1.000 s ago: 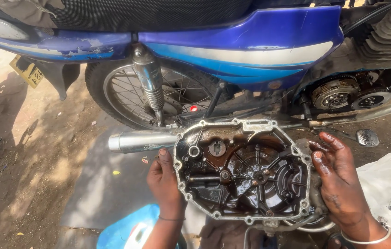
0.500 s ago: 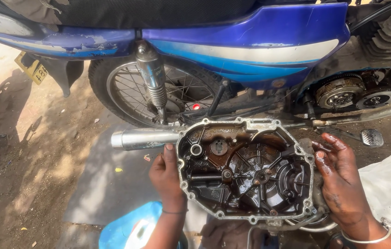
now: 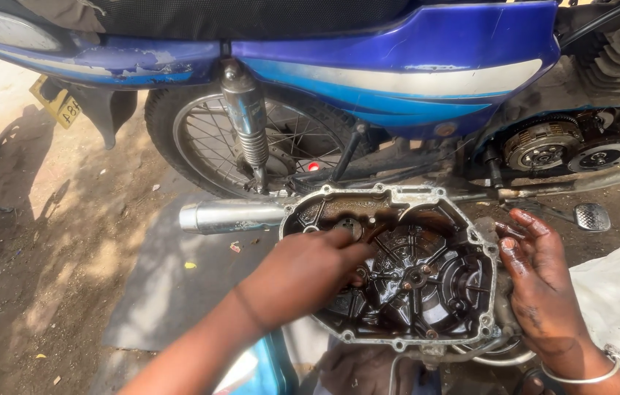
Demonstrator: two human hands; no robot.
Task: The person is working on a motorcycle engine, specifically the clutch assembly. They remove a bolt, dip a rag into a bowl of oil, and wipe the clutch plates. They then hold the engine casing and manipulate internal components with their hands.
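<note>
Bright sunlight falls on bare dirt ground (image 3: 46, 241) where a blue motorcycle (image 3: 398, 66) stands with its spoked rear wheel (image 3: 200, 139), chrome exhaust pipe (image 3: 229, 216) and shock absorber (image 3: 248, 124), a grey mat (image 3: 178, 285) lying beneath and a white cloth (image 3: 617, 292) at the right.

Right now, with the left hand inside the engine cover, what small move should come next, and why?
Probably wipe the inner face: the left hand reaches into the oily engine cover, while the right hand steadies its edge. The fingers look greasy, so keep the grip firm.
</note>
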